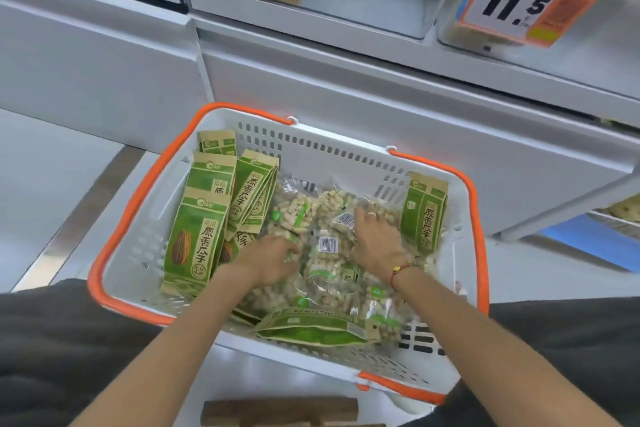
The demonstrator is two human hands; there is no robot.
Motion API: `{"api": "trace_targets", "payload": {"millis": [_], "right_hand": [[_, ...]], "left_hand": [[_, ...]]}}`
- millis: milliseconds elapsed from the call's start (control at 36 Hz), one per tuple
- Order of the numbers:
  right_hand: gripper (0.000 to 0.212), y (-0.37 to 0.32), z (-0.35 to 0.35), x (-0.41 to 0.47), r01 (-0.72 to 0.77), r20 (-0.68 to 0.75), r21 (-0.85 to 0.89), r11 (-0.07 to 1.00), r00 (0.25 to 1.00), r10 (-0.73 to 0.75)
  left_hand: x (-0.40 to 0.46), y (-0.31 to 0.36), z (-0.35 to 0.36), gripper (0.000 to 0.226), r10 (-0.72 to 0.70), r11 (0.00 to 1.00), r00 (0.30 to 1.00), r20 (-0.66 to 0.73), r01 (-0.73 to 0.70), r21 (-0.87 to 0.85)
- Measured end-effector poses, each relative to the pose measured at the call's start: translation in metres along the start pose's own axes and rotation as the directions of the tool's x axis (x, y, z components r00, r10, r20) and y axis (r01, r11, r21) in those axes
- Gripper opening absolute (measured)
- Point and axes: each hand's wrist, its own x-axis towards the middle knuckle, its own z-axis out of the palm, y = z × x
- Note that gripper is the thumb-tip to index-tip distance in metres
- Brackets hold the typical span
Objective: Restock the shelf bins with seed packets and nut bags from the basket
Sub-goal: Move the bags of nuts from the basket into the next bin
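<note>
While both hands (273, 258) (375, 239) grip nut bags (329, 246), seed packets (195, 236) line the basket (311, 146).

The white slotted plastic basket (332, 149) has orange handles. The paper seed packets (195, 239) at nine o'clock are green and tan with a brown striped seed print. The clear plastic nut bags (325, 218) show pale beige nuts with green labels. At one o'clock, an orange price sign (526, 0) bears black digits on white.
</note>
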Motion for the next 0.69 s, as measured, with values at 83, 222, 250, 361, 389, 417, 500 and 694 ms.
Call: {"api": "trace_targets", "payload": {"millis": [83, 222, 250, 361, 389, 417, 500, 694], "right_hand": [[0.048, 0.019, -0.032, 0.003, -0.029, 0.166, 0.281, 0.959, 0.986, -0.019], [0.028, 0.047, -0.079, -0.006, -0.51, 0.561, 0.827, 0.239, 0.776, -0.287], [0.026, 0.048, -0.081, -0.009, -0.553, 0.548, 0.828, 0.096, 0.761, -0.346], [0.04, 0.038, -0.069, -0.014, -0.562, 0.453, 0.805, -0.189, 0.789, -0.414], [0.044, 0.034, -0.066, -0.015, -0.561, 0.442, 0.798, -0.222, 0.794, -0.417], [0.048, 0.03, -0.064, -0.016, -0.553, 0.433, 0.8, -0.232, 0.801, -0.414], [0.053, 0.018, -0.062, -0.02, -0.449, 0.398, 0.891, -0.073, 0.847, -0.351], [0.054, -0.001, -0.072, -0.016, -0.249, 0.265, 0.959, 0.135, 0.957, -0.114]], "left_hand": [[0.003, 0.001, -0.007, 0.037, -0.056, 0.979, 0.998, 0.012, 0.058, -0.196], [0.0, 0.017, -0.023, 0.038, -0.093, 0.804, 0.996, 0.01, 0.082, -0.588], [-0.003, 0.024, -0.028, 0.045, -0.1, 0.742, 0.994, 0.034, 0.097, -0.664], [-0.015, 0.04, -0.038, 0.023, -0.065, 0.472, 0.993, 0.095, 0.114, -0.874], [-0.017, 0.042, -0.04, 0.023, -0.058, 0.432, 0.995, 0.085, 0.102, -0.896], [-0.018, 0.044, -0.041, 0.029, -0.063, 0.399, 0.996, 0.069, 0.088, -0.913], [-0.018, 0.048, -0.041, 0.041, -0.162, 0.358, 0.987, -0.014, 0.046, -0.933], [-0.025, 0.042, -0.052, 0.07, -0.213, 0.309, 0.972, -0.095, -0.025, -0.951]]}}
